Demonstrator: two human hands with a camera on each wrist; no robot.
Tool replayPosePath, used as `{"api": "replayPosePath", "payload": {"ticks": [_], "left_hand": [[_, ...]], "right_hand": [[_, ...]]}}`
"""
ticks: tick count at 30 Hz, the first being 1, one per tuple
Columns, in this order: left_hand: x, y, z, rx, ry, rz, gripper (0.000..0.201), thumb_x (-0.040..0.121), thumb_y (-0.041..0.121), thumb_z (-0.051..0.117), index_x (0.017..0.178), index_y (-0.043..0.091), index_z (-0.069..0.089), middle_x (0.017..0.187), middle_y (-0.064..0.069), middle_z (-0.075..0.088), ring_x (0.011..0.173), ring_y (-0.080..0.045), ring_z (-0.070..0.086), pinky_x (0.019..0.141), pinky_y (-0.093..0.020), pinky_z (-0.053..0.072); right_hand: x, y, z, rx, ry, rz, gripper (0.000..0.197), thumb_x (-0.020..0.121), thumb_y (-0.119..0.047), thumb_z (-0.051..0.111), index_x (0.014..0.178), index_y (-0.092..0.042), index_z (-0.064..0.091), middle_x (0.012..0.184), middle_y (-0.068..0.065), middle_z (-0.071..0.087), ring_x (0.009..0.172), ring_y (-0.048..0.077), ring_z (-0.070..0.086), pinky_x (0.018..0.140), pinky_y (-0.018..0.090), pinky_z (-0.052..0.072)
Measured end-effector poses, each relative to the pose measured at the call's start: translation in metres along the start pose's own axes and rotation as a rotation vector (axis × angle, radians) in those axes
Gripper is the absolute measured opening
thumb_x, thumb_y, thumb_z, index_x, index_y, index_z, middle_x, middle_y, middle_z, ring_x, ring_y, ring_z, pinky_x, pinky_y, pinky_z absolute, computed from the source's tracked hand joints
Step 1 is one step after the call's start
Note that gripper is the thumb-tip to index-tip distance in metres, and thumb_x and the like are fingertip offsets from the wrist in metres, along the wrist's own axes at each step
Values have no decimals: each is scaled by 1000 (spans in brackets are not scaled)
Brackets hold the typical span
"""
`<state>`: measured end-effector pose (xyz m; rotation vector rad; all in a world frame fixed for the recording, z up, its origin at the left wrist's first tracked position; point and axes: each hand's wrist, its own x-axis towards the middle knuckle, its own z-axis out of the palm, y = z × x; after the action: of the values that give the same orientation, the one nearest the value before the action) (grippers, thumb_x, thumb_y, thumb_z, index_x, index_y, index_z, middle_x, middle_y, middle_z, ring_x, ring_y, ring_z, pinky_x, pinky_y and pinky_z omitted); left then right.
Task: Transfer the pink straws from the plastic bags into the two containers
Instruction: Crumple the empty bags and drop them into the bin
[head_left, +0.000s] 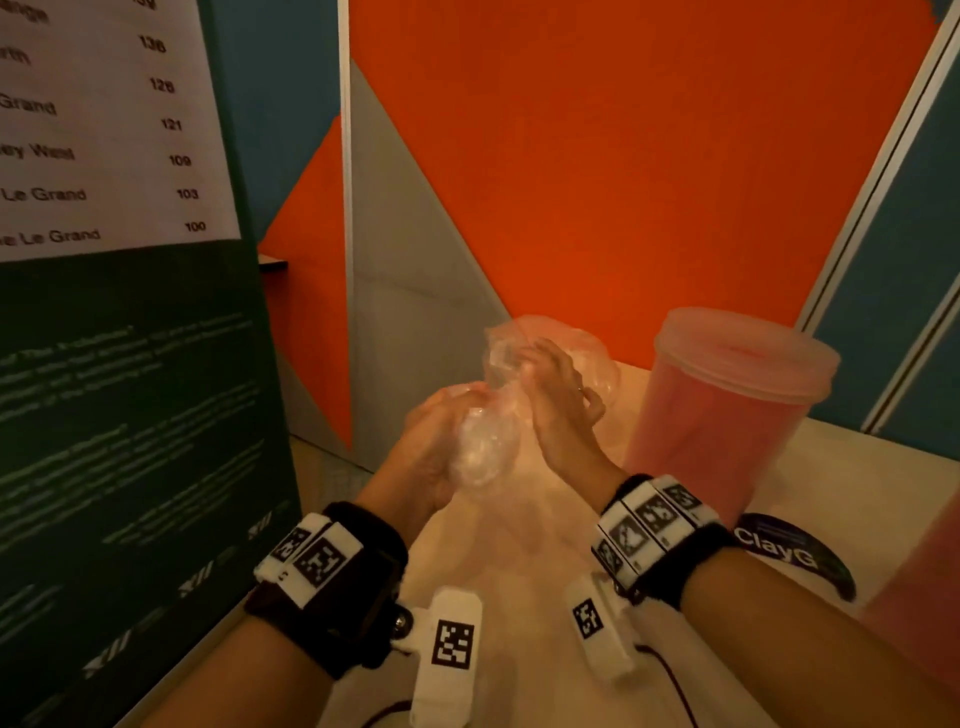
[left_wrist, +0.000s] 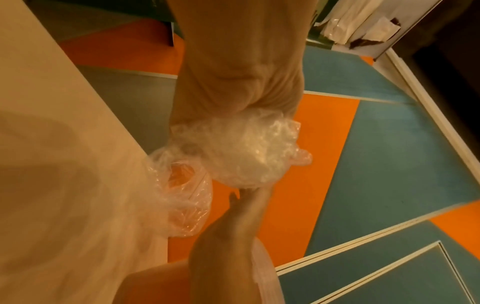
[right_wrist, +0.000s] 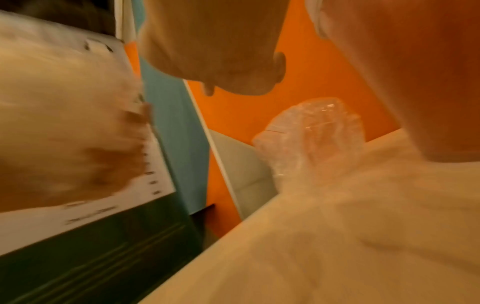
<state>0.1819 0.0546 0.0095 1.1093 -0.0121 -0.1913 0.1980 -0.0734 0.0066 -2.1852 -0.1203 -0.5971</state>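
Note:
A crumpled clear plastic bag (head_left: 483, 447) is balled in my left hand (head_left: 431, 447), whose fingers curl round it above the table's left edge. In the left wrist view the bag (left_wrist: 241, 152) bulges out of the left hand's palm (left_wrist: 233, 82). My right hand (head_left: 561, 410) is against the bag's right side, and its fingertips (left_wrist: 249, 193) touch the ball from below. A tall clear container (head_left: 727, 415) packed with pink straws stands lidded to the right. No straws show in the held bag.
A second clear plastic bag (head_left: 597, 374) lies on the pale table (head_left: 519, 571) behind my hands, against the orange wall. A pink blurred shape (head_left: 924, 597) fills the right edge. A dark green board (head_left: 130, 441) stands close on the left.

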Motion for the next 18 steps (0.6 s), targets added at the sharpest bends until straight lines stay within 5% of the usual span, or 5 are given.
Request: {"api": "replayPosePath", "payload": {"ticks": [4,7,9,14,18], "left_hand": [[6,-6,-1,78,156,26,16,75,6,70,68,11,56,68,-8,57,62,-25,56,58,-31,49],[3,-19,0,89,179,17,24,75,17,76,77,10,53,72,-9,58,69,-27,59,67,-41,52],[1,-25,0,155,155,-1,29,75,19,76,91,3,57,79,-11,61,71,-28,61,66,-38,55],[-2,-37,0,295,168,-31,43,73,2,70,112,17,58,101,-6,59,79,-20,57,54,-27,49],[-10,-44,1,341,76,-77,84,68,-5,72,137,27,34,123,-1,49,98,-22,55,70,-34,50]], "right_hand": [[26,57,-5,-511,-79,18,63,94,-39,47,147,-33,14,158,-2,-9,145,31,1,110,58,17],[24,87,6,-708,-270,27,103,83,-12,64,147,-32,-14,148,13,28,123,38,42,92,48,44],[20,94,7,-819,-294,66,88,87,-11,58,149,-19,-3,125,14,52,110,33,52,90,42,44],[17,89,-6,-920,-349,136,30,87,-31,58,111,-14,60,121,6,55,119,28,41,98,43,29],[4,60,-26,-267,-118,187,37,80,-20,67,115,-9,61,123,2,53,118,21,46,97,32,37]]}}
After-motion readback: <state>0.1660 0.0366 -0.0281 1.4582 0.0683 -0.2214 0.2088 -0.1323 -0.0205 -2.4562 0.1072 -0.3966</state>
